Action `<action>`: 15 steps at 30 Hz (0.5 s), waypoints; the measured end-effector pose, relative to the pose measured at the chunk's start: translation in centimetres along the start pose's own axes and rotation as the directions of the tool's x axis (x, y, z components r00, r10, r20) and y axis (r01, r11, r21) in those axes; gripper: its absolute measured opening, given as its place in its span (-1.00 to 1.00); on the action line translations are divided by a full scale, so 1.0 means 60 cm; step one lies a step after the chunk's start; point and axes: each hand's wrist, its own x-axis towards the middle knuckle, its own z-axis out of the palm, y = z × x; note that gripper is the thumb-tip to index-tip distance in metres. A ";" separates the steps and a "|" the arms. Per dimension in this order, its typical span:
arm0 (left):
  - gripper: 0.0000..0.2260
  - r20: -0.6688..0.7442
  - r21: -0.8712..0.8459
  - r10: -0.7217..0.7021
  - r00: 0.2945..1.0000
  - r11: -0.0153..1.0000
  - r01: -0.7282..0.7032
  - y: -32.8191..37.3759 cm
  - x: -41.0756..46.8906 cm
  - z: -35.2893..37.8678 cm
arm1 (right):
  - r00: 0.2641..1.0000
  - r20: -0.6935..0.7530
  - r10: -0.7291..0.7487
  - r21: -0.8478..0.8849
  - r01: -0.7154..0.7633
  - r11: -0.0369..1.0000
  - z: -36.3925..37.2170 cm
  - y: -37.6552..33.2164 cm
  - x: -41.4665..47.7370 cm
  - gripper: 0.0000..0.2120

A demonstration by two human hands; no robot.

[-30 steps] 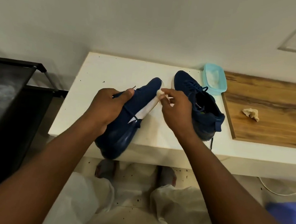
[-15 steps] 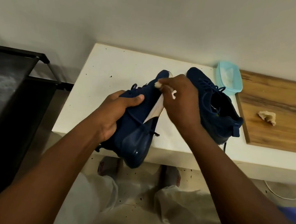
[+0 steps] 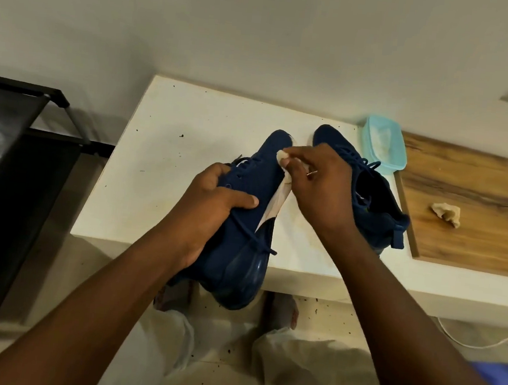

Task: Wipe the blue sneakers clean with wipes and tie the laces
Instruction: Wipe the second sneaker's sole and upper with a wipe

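White speckled rectangular table [image 3: 169, 153]: bears both shoes.
Black metal-framed rack [image 3: 15, 175]: left of the table, apart from it.
Brown wood-grain board [image 3: 476, 220]: on the table's right part.
Blue knit sneaker with white sole edge [image 3: 242, 231]: lifted, toe pointing away, heel overhanging the table's near edge; lace end trailing loose.
Second blue knit sneaker [image 3: 381, 214]: standing on the table just right of the first, beside the board; knot not discernible.
Left hand [image 3: 210, 210]: fingers [image 3: 242, 199] curled round the lifted sneaker's upper.
Right hand [image 3: 324, 189]: fingers pinching a small white wipe [image 3: 281, 157] against that sneaker's toe side.
Pale blue plastic tub [image 3: 384, 146]: behind the second sneaker.
Crumpled soiled wipe [image 3: 446, 212]: on the board.
Risks, as judged: hard rubbing against a one-handed grip could twist the overhanging sneaker loose and drop it to the floor; small wipe could slip from the pinch; trailing lace could snag.
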 end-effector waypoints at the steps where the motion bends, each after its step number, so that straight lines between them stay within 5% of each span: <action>1: -0.70 0.015 0.052 0.014 1.000 0.999 -0.015 -0.002 -0.002 0.005 | 0.999 -0.002 0.035 -0.009 -0.035 0.999 0.004 0.004 0.000 -0.86; 4: -0.72 0.019 0.101 0.043 0.999 0.994 -0.045 -0.008 -0.009 0.011 | 0.990 0.139 0.023 -0.018 -0.021 1.000 -0.007 -0.008 -0.025 -0.85; 8: -0.70 0.027 0.031 0.005 1.000 0.999 -0.006 -0.006 -0.005 -0.002 | 0.915 0.394 -0.090 0.293 -0.032 0.956 -0.028 -0.026 -0.053 -0.86; 15: -0.69 0.059 -0.041 -0.073 0.996 0.996 0.076 0.005 0.007 -0.017 | 0.997 -0.066 0.048 0.082 -0.043 0.996 0.024 0.005 -0.005 -0.89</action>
